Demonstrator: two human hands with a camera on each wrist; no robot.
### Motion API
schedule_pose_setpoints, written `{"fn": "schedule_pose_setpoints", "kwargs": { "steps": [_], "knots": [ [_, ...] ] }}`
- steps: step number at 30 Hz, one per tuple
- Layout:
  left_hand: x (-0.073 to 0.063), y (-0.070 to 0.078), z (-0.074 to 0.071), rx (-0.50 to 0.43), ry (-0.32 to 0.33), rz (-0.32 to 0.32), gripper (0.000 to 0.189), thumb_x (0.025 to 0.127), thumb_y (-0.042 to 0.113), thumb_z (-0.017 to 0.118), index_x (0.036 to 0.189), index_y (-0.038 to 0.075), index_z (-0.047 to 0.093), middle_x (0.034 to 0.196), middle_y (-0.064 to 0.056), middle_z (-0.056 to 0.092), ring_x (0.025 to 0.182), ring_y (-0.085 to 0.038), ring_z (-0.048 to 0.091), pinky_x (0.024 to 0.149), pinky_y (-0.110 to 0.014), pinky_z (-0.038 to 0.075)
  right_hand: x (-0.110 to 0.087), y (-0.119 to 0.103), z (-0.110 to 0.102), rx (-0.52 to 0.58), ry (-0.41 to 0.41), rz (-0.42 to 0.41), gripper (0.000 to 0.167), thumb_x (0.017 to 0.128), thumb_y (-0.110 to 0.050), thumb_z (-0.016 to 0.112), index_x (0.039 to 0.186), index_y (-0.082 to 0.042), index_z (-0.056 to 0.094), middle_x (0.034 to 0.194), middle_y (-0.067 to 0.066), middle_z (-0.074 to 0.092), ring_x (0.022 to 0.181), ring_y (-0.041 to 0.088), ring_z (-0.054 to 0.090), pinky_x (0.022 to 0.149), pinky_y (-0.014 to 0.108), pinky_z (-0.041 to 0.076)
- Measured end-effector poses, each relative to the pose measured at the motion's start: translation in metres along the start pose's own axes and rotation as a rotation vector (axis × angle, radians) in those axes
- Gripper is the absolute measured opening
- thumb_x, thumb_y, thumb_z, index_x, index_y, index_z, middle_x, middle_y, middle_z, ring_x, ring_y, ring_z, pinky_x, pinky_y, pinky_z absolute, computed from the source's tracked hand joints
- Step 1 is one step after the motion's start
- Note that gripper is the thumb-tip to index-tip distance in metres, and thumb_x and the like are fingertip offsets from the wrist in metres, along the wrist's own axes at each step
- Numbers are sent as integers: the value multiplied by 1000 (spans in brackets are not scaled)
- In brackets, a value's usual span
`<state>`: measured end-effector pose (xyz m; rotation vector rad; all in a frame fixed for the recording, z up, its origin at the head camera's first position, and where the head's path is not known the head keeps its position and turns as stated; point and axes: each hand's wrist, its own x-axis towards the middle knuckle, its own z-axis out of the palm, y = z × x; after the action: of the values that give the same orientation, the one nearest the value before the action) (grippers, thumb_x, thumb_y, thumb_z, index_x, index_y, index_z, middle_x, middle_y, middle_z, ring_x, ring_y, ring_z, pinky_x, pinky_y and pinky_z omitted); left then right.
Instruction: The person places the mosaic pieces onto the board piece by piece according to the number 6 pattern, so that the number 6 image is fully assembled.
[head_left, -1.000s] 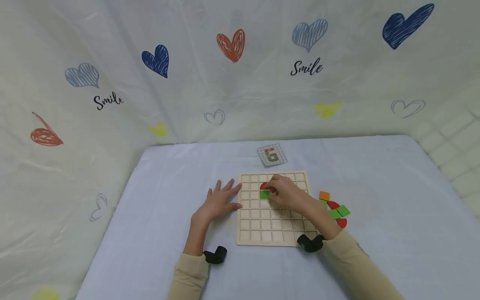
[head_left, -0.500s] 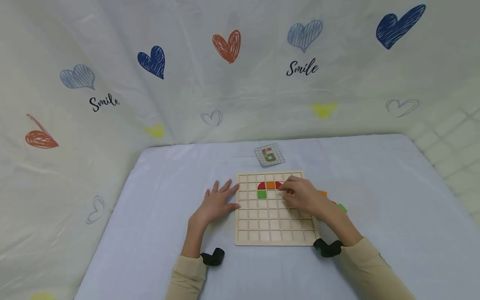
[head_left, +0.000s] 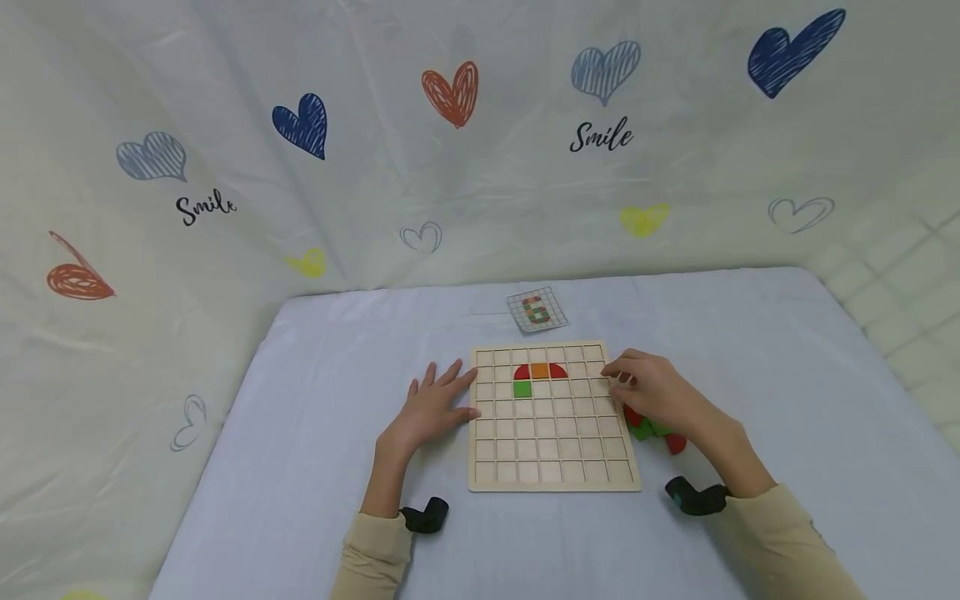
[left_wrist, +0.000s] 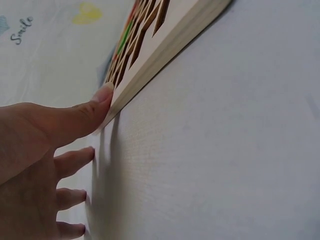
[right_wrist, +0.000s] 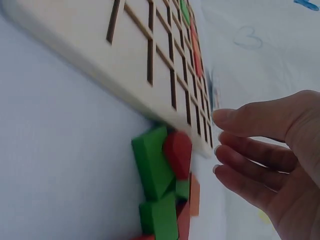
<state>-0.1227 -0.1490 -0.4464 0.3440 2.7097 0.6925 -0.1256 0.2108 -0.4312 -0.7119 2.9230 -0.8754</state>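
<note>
A wooden grid board (head_left: 510, 450) lies on the table. In its upper part an orange square tile (head_left: 540, 371) sits between a red rounded tile (head_left: 522, 372) and another red rounded tile (head_left: 558, 371). Below the left red one is a green square tile (head_left: 522, 389). My left hand (head_left: 427, 412) spreads its fingers at the board's left edge, the thumb (left_wrist: 102, 95) touching that edge. My right hand (head_left: 652, 392) hovers by the right edge with fingers loosely bent. In the right wrist view nothing shows between its thumb and fingers.
Beside the board's right edge lies a cluster of loose tiles, among them a green block (right_wrist: 152, 165), a red rounded piece (right_wrist: 178, 155) and an orange piece (right_wrist: 195, 195). Behind the board is a pattern card (head_left: 537, 310). A printed curtain (head_left: 510, 192) stands behind the table.
My right hand has moved right, off the board's upper middle to its right edge. The orange tile and right red tile, hidden at first, now show in the grid. My left hand stays put.
</note>
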Motion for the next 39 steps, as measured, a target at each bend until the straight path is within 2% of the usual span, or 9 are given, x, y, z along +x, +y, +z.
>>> {"fn": "schedule_pose_setpoints", "kwargs": {
  "steps": [8, 15, 23, 32, 39],
  "knots": [
    [0, -1, 0, -7, 5, 5, 71, 97, 40, 71, 159, 23, 42, 171, -5, 25, 158, -45, 5, 123, -70, 7, -14, 19, -5, -32, 47, 46, 19, 84, 2, 80, 103, 3, 76, 95, 10, 70, 83, 24, 67, 71, 36, 59],
    [0, -4, 2, -16, 6, 13, 71, 97, 40, 71, 159, 22, 42, 171, -6, 25, 158, -46, 5, 122, -71, 7, -23, 30, -7, -68, 63, 81, 20, 86, -4, 80, 104, 4, 76, 95, 12, 70, 84, 27, 68, 72, 39, 59],
    [2, -4, 3, -9, -3, -11, 71, 97, 40, 71, 159, 26, 41, 171, -3, 24, 159, -44, 3, 123, -69, 6, -26, 34, -8, -52, 27, 95, 22, 87, -6, 80, 104, 5, 76, 96, 13, 69, 82, 26, 66, 71, 40, 59],
    [2, -4, 4, -30, 3, 5, 70, 97, 38, 71, 159, 22, 42, 171, -6, 25, 159, -45, 3, 123, -70, 5, -21, 35, -6, -83, 4, 130, 18, 87, -8, 79, 101, 3, 76, 97, 12, 68, 85, 25, 61, 70, 36, 55],
    [3, -5, 5, -33, -3, 1, 71, 98, 38, 70, 160, 23, 40, 172, -6, 23, 159, -45, 1, 123, -70, 3, -16, 33, -5, -11, -25, 188, 20, 87, -4, 78, 103, 4, 68, 97, 14, 68, 85, 25, 62, 75, 41, 57]
  ]
}}
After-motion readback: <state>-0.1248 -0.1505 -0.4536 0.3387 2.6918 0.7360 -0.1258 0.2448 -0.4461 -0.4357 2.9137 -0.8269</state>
